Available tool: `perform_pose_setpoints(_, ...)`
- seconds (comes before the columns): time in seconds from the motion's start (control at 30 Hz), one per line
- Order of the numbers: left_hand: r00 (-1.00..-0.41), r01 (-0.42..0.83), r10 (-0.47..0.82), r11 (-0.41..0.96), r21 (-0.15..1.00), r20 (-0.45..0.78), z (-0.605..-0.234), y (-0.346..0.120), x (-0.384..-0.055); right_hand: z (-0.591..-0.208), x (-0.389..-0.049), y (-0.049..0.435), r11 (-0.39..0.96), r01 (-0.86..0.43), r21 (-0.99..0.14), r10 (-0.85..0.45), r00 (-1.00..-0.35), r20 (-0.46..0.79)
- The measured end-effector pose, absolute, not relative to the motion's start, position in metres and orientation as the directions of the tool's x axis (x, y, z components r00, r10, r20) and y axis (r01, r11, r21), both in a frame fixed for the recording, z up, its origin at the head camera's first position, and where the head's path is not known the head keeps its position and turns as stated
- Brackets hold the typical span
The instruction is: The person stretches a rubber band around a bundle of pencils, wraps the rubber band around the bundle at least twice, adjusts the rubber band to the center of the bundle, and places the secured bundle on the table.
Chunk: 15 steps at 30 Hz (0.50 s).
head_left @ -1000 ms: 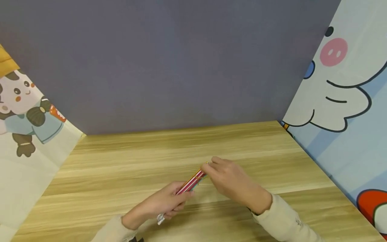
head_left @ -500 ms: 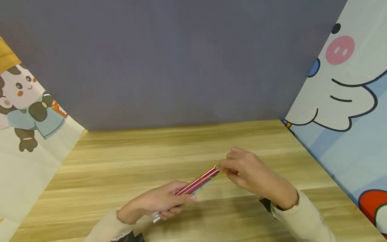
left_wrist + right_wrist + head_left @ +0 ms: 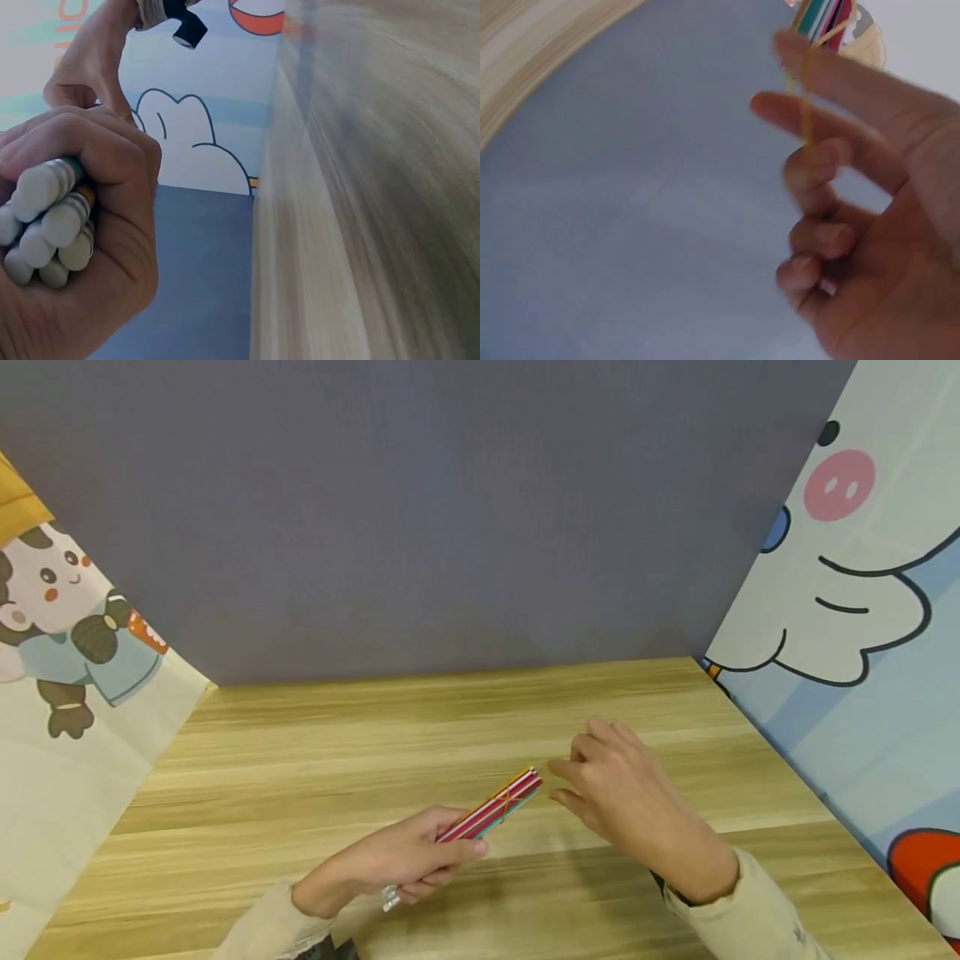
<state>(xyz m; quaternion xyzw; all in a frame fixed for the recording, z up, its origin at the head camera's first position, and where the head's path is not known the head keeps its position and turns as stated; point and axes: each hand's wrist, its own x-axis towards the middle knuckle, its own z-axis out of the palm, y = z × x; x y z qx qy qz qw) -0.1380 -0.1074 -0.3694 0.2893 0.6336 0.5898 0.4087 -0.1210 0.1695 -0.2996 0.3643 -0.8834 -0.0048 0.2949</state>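
My left hand grips a bundle of pencils, which slants up to the right above the table. In the left wrist view their white eraser ends stick out of the fist. Near the bundle's far end an orange-yellow rubber band crosses over the pencils. Just right of that end is my right hand, apart from the pencils. As the right wrist view shows, a strand of the rubber band runs from the bundle across its fingers, with the thumb and forefinger spread and the others curled.
Under both hands lies a wood-grain table. A grey panel rises behind it. Printed cartoon panels stand at the left and the right.
My right hand has drawn back to the right from the bundle's far end, and its thumb and forefinger have parted. The bundle, still in my left hand, has shifted slightly right.
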Motion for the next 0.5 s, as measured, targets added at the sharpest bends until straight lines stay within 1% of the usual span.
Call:
perform_pose_setpoints(0.13,-0.503,-0.118,0.845,0.143,0.983,-0.183,-0.37,-0.106,-0.139,-0.299,-0.12,0.172,0.696,-0.679,0.234,-0.683,-0.525,0.507)
perform_pose_setpoints(0.17,-0.505,-0.12,0.843,0.143,0.982,-0.184,-0.369,-0.106,-0.138,-0.299,-0.119,0.172,0.694,-0.681,0.234,-0.688,-0.529,0.497)
perform_pose_setpoints(0.23,-0.512,-0.119,0.84,0.14,0.983,-0.182,-0.369,-0.104,-0.138,-0.298,-0.117,0.171,0.706,-0.682,0.192,-0.682,-0.583,0.441)
perform_pose_setpoints(0.3,-0.516,-0.115,0.84,0.128,0.985,-0.169,-0.37,-0.102,-0.137,-0.298,-0.116,0.17,0.719,-0.686,0.107,-0.676,-0.655,0.338)
perform_pose_setpoints(0.37,-0.518,-0.104,0.844,0.102,0.989,-0.142,-0.372,-0.099,-0.135,-0.298,-0.115,0.168,0.721,-0.692,-0.014,-0.675,-0.707,0.21)
perform_pose_setpoints(0.43,-0.517,-0.1,0.849,0.063,0.993,-0.106,-0.374,-0.097,-0.133,-0.301,-0.115,0.165,0.705,-0.696,-0.133,-0.687,-0.718,0.112)
perform_pose_setpoints(0.5,-0.52,-0.1,0.852,0.019,0.995,-0.069,-0.377,-0.095,-0.131,-0.303,-0.116,0.162,0.687,-0.698,-0.2,-0.702,-0.709,0.066)
